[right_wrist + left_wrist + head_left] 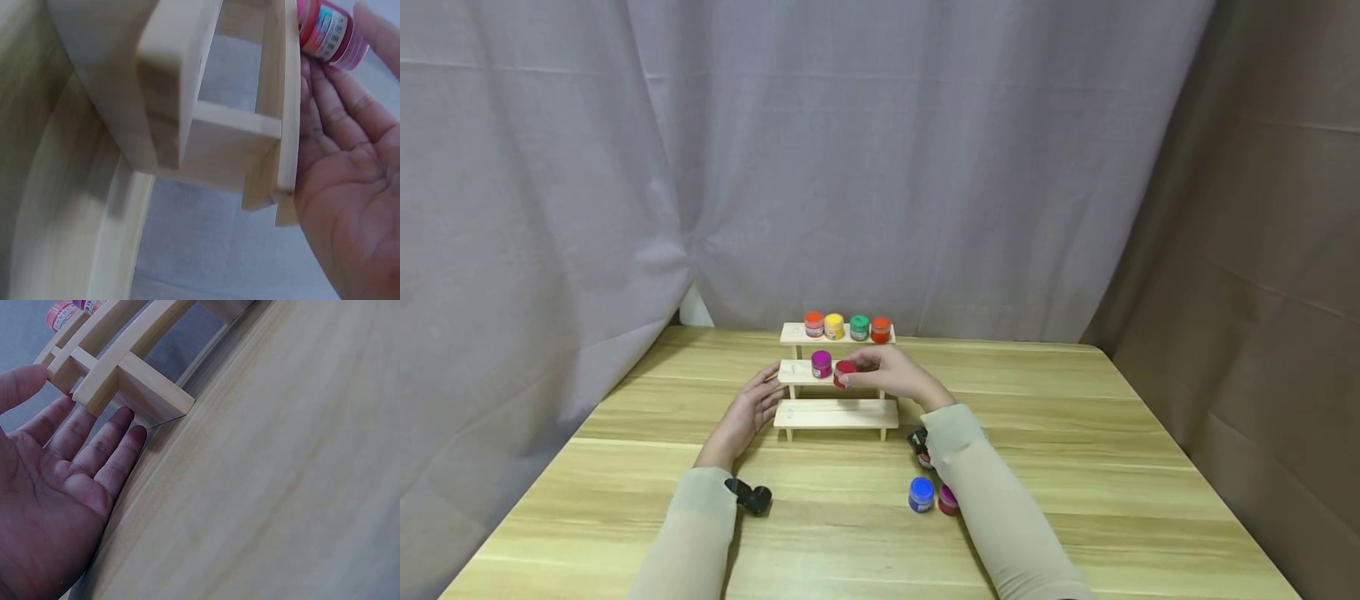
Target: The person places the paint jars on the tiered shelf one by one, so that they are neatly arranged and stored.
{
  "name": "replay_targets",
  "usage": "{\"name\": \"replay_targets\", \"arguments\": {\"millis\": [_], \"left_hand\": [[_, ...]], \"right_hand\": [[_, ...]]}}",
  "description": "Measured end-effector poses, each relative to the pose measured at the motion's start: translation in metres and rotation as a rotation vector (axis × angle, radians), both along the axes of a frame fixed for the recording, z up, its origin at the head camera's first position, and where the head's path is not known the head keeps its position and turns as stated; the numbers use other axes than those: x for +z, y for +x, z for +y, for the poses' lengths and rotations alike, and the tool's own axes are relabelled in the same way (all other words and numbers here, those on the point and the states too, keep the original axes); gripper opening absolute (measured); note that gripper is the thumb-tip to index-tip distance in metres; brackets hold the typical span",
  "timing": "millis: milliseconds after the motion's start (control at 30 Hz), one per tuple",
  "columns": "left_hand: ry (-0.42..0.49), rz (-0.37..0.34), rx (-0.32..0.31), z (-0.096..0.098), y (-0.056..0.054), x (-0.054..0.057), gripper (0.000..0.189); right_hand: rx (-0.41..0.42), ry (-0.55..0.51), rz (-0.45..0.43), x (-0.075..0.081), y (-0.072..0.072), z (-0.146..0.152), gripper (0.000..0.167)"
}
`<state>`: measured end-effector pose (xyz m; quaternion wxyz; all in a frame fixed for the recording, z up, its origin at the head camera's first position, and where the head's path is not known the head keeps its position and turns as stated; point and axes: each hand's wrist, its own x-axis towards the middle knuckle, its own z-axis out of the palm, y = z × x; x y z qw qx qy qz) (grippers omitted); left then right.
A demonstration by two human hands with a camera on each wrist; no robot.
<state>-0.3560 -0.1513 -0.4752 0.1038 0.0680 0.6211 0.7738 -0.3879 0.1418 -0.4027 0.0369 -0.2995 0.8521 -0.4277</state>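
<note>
A three-tier wooden stand is between the two hands. My right hand pinches a small dark red paint jar between thumb and fingers, at the middle tier. Beside it on that tier sits a magenta jar. In the right wrist view, the held jar shows its label, tilted in that view, close to the tier's edge. My left hand is at the stand's left end, palm and extended fingers visible in the left wrist view, fingertips at the tier ends; firm contact is hard to tell.
On the top tier stand an orange-red jar, a yellow jar, a green jar and another orange-red jar. A blue jar and a partly hidden magenta jar are on the table near the right forearm. A grey curtain hangs behind.
</note>
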Motion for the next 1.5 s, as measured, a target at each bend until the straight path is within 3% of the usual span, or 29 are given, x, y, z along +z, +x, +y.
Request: {"name": "replay_targets", "arguments": {"millis": [167,367,767,1200,1500], "left_hand": [[0.004,0.005,0.001,-0.001,0.000,0.000,0.059],[0.007,0.001,0.001,-0.001,0.001,0.000,0.059],[0.000,-0.014,0.003,0.001,0.000,-0.004,0.058],[0.004,0.000,0.002,0.000,0.001,-0.003,0.059],[-0.005,-0.005,0.003,0.000,0.000,0.000,0.059]], "right_hand": [[-0.027,-0.012,0.024,0.000,0.001,-0.006,0.033],[-0.073,-0.011,0.024,0.000,0.003,-0.010,0.038],[-0.084,-0.014,-0.021,-0.005,0.002,-0.005,0.040],[-0.121,-0.023,0.039,-0.007,0.000,-0.011,0.037],[-0.160,-0.039,0.010,-0.007,0.000,-0.013,0.036]]}}
